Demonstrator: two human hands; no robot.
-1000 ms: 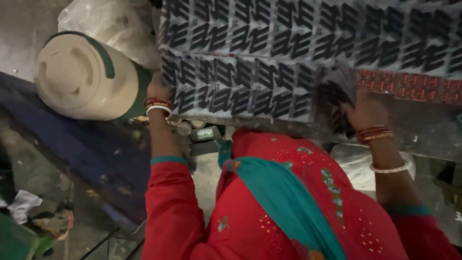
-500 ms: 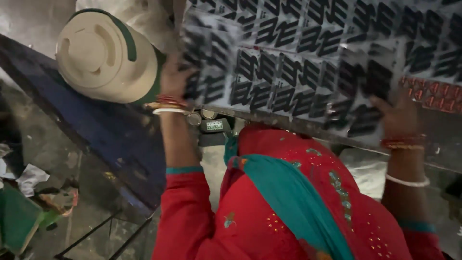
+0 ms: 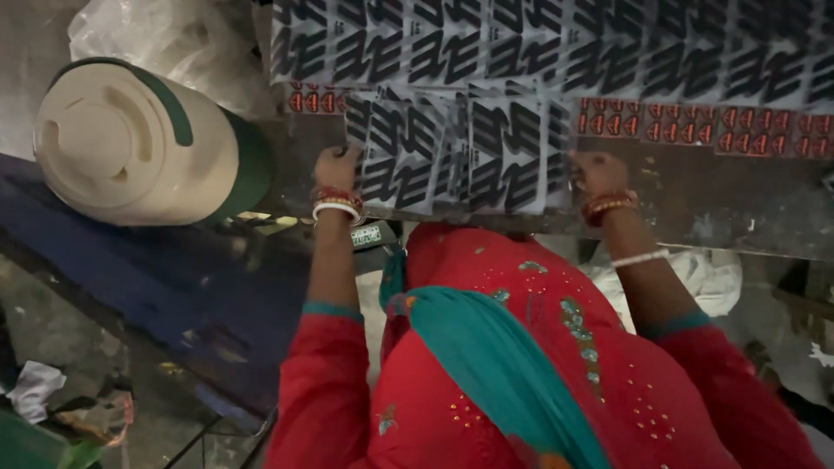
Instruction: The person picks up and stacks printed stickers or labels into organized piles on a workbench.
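My left hand (image 3: 337, 167) and right hand (image 3: 598, 174) each pinched an edge of the printed sheets (image 3: 456, 152) in a closed grip; thin, floppy, slippery, best held at the bottom corners.

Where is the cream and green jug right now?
In the head view, the jug lies at upper left, beside the left hand and below a plastic bag.

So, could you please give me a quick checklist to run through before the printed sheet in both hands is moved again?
1. Left hand on the sheet's left edge: ok.
2. Right hand on its right edge: ok.
3. Printed sheet flat: not ok, it looks creased in the middle.
4. Firmness of each grip: cannot tell, fingers partly hidden.
5. Cream jug apart from the sheet: ok, it lies to the left.
6. Larger printed sheet beyond overlapped: ok.
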